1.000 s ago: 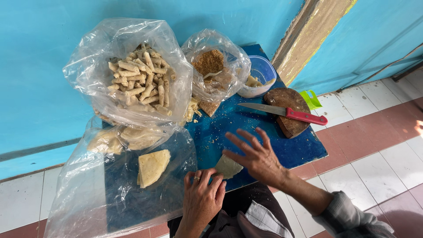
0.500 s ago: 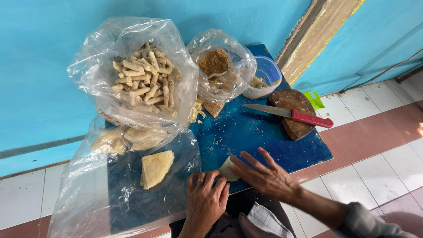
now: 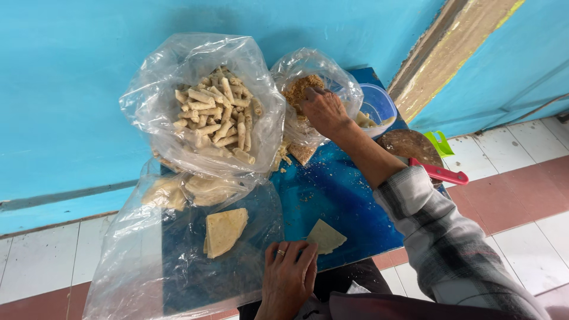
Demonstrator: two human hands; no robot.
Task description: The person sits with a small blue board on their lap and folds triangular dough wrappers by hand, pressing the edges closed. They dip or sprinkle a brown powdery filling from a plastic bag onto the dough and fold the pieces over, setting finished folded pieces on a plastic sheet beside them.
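The right hand (image 3: pixel 323 109) was reached into a clear bag of brown crumbs (image 3: pixel 299 89), fingers curled — any grip could not be told. The left hand (image 3: pixel 288 278) was laid flat on the blue worktop (image 3: pixel 332 195), fingertips touching a triangular wrapper (image 3: pixel 325 236).

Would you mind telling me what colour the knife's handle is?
The knife handle is red, seen in the head view, lying beside the person's right sleeve.

Red-handled knife (image 3: pixel 441 174) on round board (image 3: pixel 408 146); green clip (image 3: pixel 441 142); bag of rolls (image 3: pixel 216 115).
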